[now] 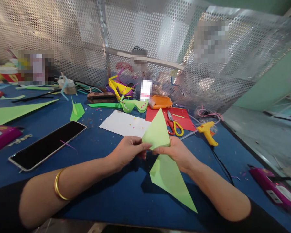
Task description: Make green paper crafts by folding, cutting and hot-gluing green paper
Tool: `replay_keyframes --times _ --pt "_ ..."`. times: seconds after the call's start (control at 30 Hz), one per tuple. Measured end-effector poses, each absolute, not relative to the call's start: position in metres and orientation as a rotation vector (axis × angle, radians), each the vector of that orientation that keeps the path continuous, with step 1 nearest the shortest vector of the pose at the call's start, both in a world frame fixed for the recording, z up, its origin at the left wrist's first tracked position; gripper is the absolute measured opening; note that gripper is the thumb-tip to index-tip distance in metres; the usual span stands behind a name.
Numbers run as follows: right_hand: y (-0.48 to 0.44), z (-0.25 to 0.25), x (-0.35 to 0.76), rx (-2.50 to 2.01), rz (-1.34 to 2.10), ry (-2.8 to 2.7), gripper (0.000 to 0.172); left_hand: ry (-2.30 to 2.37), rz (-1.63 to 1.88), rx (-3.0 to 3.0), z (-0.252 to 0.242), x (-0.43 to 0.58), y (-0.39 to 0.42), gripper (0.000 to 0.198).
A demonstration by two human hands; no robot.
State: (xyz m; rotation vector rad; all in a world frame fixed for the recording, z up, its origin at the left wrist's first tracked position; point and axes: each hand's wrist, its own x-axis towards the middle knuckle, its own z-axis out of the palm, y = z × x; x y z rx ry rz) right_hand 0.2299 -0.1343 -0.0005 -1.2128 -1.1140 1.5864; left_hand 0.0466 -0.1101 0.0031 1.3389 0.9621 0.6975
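Both hands pinch a folded sheet of light green paper (157, 129) above the blue table. My left hand (129, 150) grips its left edge, thumb on top. My right hand (177, 153) holds the right side, its thumb close to the left one. A pointed flap stands up above the fingers, and a long tapering part hangs below toward the table's front edge. Part of the paper is hidden by the fingers. Beyond the hands lie a white sheet (122, 124) with small coloured specks and scissors (176, 127) with red and yellow handles on red paper (189, 121).
A phone (48, 144) lies on the left of the blue table (99, 207). Green paper glasses (133, 105) and yellow ones (120, 89) sit at the back. A yellow glue gun (208, 132) with its cord and a magenta power strip (274, 186) are on the right. Perforated metal mesh (147, 35) stands behind.
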Motion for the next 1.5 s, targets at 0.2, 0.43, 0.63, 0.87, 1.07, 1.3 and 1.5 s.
replay_keyframes --times 0.2,0.43,0.63,0.87,1.07,1.3,1.5 --pt "-0.137 0.003 0.226 -1.194 1.614 -1.056 0.023 0.910 0.727 1.317 0.003 0.045 -0.109 0.030" --pt "-0.139 0.001 0.225 -1.285 1.617 -1.000 0.023 1.006 0.741 1.520 -0.002 0.042 -0.103 0.039" --pt "-0.140 0.003 0.224 -1.306 1.672 -0.999 0.021 0.903 0.782 1.398 -0.002 0.043 -0.104 0.037" --pt "-0.139 0.002 0.224 -1.317 1.689 -0.963 0.023 0.956 0.796 1.460 -0.009 0.043 -0.102 0.045" --pt "-0.141 0.006 0.221 -1.266 1.612 -0.925 0.022 0.944 0.802 1.282 -0.007 0.046 -0.105 0.046" --pt "-0.144 0.000 0.216 -1.205 1.571 -0.928 0.024 0.917 0.739 1.322 0.000 0.045 -0.108 0.025" --pt "-0.147 -0.004 0.217 -1.208 1.590 -0.955 0.029 0.874 0.645 1.280 -0.001 0.044 -0.106 0.018"
